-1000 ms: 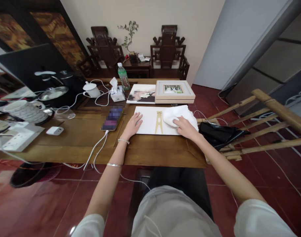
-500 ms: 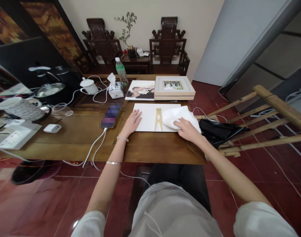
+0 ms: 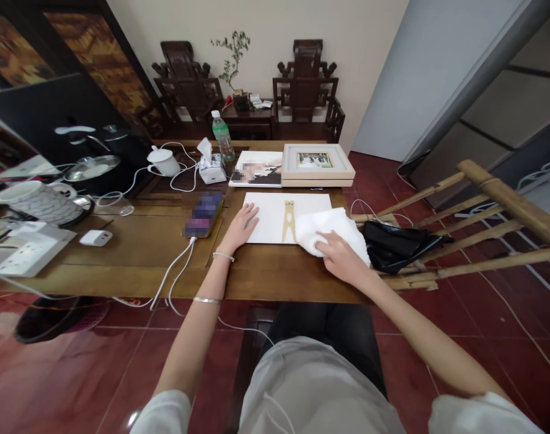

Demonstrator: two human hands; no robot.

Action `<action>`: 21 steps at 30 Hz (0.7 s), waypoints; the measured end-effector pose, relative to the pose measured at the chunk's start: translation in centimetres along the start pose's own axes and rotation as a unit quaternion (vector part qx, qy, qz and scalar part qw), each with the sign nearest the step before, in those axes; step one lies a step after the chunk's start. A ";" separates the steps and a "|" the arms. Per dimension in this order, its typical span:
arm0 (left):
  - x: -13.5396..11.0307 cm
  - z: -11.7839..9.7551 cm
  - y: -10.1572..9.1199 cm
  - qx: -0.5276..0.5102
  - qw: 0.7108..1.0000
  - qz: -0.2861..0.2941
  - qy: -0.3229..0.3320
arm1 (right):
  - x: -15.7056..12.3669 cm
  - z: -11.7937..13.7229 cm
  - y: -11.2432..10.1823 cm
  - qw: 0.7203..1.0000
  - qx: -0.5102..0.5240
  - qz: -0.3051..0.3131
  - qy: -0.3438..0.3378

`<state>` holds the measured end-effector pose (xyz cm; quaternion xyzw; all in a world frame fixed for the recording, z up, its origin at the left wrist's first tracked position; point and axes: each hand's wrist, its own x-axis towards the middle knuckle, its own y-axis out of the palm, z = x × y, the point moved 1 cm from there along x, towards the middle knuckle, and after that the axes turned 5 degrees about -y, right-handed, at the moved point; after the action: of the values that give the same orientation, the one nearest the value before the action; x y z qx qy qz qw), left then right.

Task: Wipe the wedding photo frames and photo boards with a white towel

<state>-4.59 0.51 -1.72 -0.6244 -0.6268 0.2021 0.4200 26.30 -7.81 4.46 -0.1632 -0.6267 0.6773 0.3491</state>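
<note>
A flat white board (image 3: 268, 218) lies on the wooden table, its back side or cover facing up. Down its middle runs a tan strip with cut-out holes and two legs, like a frame stand (image 3: 288, 222). My left hand (image 3: 244, 226) rests with fingers stretched over the board's left edge. On the right, my right hand (image 3: 340, 253) presses a white cloth (image 3: 353, 232) whose folds cover the board's right part and hang past its front edge. The fingers are bent into the cloth.
Behind the board lie a photo print (image 3: 256, 169) and a framed photo (image 3: 317, 164). Left are a phone (image 3: 202, 215) on a cable, a tissue box (image 3: 212, 169), a bottle (image 3: 223, 135) and a lidded cup (image 3: 164, 161). A bamboo chair (image 3: 491, 181) holding a black bag (image 3: 396, 241) stands right.
My right hand has moved the cloth slightly toward me, from the board's surface to its front right edge. My left hand stays in place on the board.
</note>
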 end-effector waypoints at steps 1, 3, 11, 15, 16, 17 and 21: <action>0.0 0.0 0.0 0.000 1.000 0.001 0.001 | -0.7 0.5 -0.2 1.000 0.007 0.007 -0.009; 0.0 0.0 0.0 0.001 1.000 0.002 0.004 | -1.6 1.1 -0.5 1.000 0.018 0.018 -0.018; 0.0 0.2 0.1 0.000 1.000 -0.007 0.009 | 3.6 -3.1 -0.6 0.999 -0.019 0.026 0.022; 0.0 0.4 0.2 -0.001 1.000 -0.011 0.010 | 7.8 -6.6 -0.2 0.998 -0.034 0.026 0.049; 0.0 0.4 0.2 -0.002 1.000 -0.011 0.010 | 8.6 -7.2 -0.1 0.998 -0.036 0.025 0.052; 0.0 0.4 0.2 -0.002 1.000 -0.010 0.010 | 9.3 -7.7 0.0 0.997 -0.040 0.022 0.054; 0.0 0.4 0.2 -0.007 1.000 -0.009 0.008 | 9.8 -7.9 0.4 0.997 -0.062 0.009 0.046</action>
<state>-4.83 0.65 -2.09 -0.6234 -0.6303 0.1889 0.4225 24.51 4.60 4.95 -0.2216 -0.6491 0.6321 0.3606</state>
